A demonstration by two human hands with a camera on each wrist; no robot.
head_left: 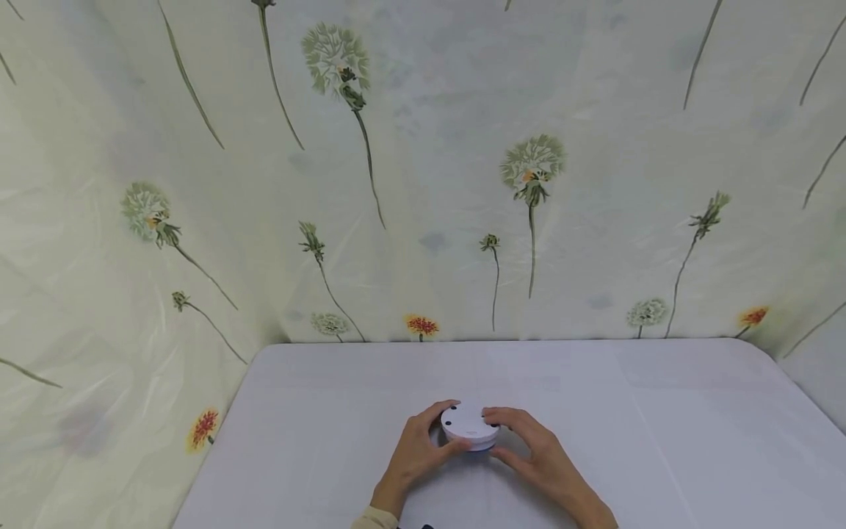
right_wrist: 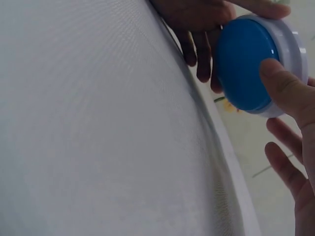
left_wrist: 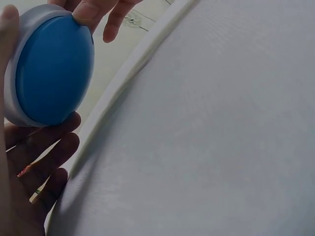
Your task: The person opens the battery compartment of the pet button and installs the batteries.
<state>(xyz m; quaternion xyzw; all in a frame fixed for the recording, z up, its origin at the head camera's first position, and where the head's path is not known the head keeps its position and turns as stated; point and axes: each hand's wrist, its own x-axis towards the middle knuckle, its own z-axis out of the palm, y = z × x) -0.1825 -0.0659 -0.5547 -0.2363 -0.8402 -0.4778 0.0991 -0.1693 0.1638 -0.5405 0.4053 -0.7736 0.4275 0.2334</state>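
Between the two hands is a round, puck-shaped device [head_left: 468, 425], held above the table. Its white base faces up in the head view and carries small black dots near the rim. The underside is a smooth blue dome [left_wrist: 54, 71], seen in both wrist views. My left hand [head_left: 416, 447] grips the left side, thumb at the near rim and fingers at the far rim. From the right, my right hand [head_left: 540, 450] pinches it, its thumb [right_wrist: 283, 88] against the edge of the blue dome and fingertips on the base. The device hides some fingertips.
A white cloth covers the table [head_left: 317, 411], which has rounded far corners. Behind it and to the left hangs a pale sheet [head_left: 436, 184] printed with dandelions and orange flowers. A small dark thing [head_left: 427, 526] shows at the bottom edge of the head view.
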